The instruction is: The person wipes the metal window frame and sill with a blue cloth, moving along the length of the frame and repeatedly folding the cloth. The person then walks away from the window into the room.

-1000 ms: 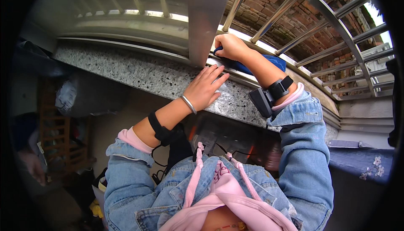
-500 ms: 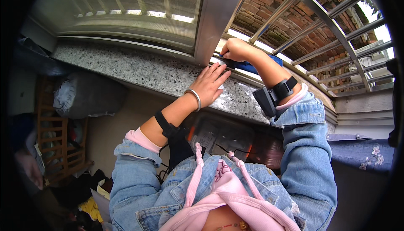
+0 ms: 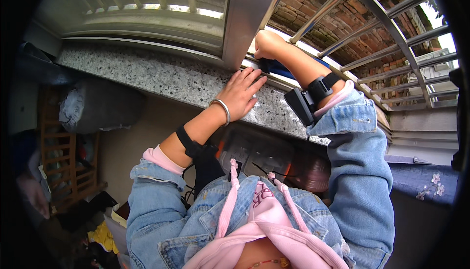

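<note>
My left hand lies palm down on the speckled granite sill, fingers spread, its fingertips by the window track. A silver bangle circles that wrist. Beyond it, my right hand is closed and bent down over the track at the open part of the window. A dark blue piece of what looks like cloth shows beneath that hand and forearm; my curled fingers appear to grip its near end. The fingertips are mostly hidden. Left of my right hand stands the metal edge of the window frame.
Metal bars close off the outside, with a brick wall behind. Below the sill sit a clear plastic box and a wooden rack. Another person's hand shows at the far left. Flowered blue fabric hangs at right.
My right hand has shifted slightly farther away along the track, and less of the blue cloth shows. My left hand stays spread on the sill. The whole view has moved a little.
</note>
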A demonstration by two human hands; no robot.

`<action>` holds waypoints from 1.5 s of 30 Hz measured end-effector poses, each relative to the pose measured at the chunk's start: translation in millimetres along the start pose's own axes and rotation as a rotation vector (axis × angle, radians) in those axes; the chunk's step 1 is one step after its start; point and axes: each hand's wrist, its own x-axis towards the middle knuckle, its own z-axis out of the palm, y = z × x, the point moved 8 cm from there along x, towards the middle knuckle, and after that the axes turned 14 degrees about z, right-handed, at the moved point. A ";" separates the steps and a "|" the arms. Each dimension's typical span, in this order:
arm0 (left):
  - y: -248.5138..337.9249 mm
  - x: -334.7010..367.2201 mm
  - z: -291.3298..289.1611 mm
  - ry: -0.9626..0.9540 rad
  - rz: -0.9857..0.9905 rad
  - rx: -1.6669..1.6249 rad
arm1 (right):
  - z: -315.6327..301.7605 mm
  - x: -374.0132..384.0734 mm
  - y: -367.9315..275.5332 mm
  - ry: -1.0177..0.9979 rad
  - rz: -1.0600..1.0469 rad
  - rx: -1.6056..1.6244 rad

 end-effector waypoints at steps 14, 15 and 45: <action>3.2 0.8 -4.7 -0.016 -0.020 -0.009 | 17.2 -38.0 111.7 -0.104 0.188 0.064; 3.5 0.8 -4.5 -0.027 -0.028 0.005 | 22.0 -45.0 136.1 -0.119 0.207 0.051; 2.5 7.3 -5.2 -0.023 -0.015 -0.029 | 28.1 -126.7 252.9 0.097 -0.100 0.084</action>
